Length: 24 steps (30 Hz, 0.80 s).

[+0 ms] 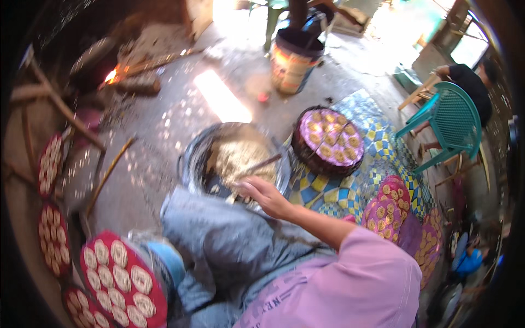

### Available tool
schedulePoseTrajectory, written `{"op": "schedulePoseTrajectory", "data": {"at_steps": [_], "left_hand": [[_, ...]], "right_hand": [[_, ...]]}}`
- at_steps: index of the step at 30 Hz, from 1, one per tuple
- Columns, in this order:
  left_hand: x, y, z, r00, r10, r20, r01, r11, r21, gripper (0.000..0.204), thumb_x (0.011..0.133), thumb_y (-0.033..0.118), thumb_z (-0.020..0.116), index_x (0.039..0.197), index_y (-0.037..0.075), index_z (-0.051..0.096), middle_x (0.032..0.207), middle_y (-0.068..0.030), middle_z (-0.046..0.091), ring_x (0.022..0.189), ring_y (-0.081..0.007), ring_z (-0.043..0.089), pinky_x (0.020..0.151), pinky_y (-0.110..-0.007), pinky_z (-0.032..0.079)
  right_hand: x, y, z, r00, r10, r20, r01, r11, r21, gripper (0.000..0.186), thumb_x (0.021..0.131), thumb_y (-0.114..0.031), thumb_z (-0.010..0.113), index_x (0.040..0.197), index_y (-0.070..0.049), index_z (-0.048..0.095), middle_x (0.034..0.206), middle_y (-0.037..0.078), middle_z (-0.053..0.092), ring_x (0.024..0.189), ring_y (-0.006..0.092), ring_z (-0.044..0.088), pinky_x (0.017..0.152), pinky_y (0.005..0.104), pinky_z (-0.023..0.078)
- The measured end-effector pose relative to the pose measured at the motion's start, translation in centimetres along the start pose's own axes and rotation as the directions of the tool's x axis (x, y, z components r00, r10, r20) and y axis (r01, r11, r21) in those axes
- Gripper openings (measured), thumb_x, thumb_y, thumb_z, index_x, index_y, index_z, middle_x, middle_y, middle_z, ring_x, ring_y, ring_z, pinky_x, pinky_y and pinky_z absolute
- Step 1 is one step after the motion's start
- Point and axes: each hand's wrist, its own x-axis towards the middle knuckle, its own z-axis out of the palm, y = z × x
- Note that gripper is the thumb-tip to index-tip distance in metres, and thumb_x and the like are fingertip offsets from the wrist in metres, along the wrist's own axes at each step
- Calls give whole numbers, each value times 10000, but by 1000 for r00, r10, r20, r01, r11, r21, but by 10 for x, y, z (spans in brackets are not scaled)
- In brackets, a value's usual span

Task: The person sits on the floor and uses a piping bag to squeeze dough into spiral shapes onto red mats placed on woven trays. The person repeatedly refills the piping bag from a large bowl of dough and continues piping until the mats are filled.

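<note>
I see the right hand [261,195] at the basin's [191,156] near side, fingers curled; I cannot tell whether it grips anything (the left is out of view). Pale dough [240,153] lies inside, the basin standing beside the legs [213,224], presumably for reach. Count: one basin, one stick [267,162].

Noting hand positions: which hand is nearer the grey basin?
Right, as far as shown: the right hand is over the near side of the grey basin; the left hand isn't in view.

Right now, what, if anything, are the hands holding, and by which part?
Cannot tell: the right hand is blurred at the basin; the left is unseen.
</note>
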Motion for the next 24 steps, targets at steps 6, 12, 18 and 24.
{"op": "schedulePoseTrajectory", "data": {"at_steps": [6, 12, 18, 24], "left_hand": [[57, 55, 52, 972, 222, 71, -223, 975, 3, 293, 927, 280, 517, 981, 31, 661, 949, -165, 657, 899, -330, 627, 809, -436, 493], [94, 69, 66, 942, 327, 76, -334, 933, 131, 299, 934, 291, 510, 972, 34, 657, 939, -161, 652, 890, -327, 623, 802, -438, 490], [126, 62, 53, 904, 412, 111, -427, 872, 238, 306, 941, 303, 504, 964, 37, 653, 929, -156, 647, 881, -324, 620, 796, -440, 486], [140, 59, 46, 895, 429, 122, -445, 841, 308, 314, 948, 314, 497, 955, 40, 649, 919, -152, 642, 871, -320, 616, 789, -441, 483]], "right_hand": [[-65, 142, -221, 615, 387, -687, -523, 852, 12, 226, 926, -207, 577, 987, -30, 705, 871, 54, 690, 673, 147, 650, 588, 292, 518], [-62, 232, -379, 418, -279, -864, -857, 193, -477, 357, 862, -283, 583, 1108, -33, 646, 1040, 224, 670, 1013, 373, 625, 904, 445, 479], [-43, 234, -376, 519, 36, -854, -810, 340, -478, 351, 847, -292, 640, 1110, -60, 643, 983, 195, 689, 899, 373, 657, 820, 441, 518], [3, 237, -344, 739, 98, -666, -623, 474, -622, 227, 860, -238, 602, 1000, -71, 666, 930, 173, 676, 833, 353, 666, 754, 437, 532]]}}
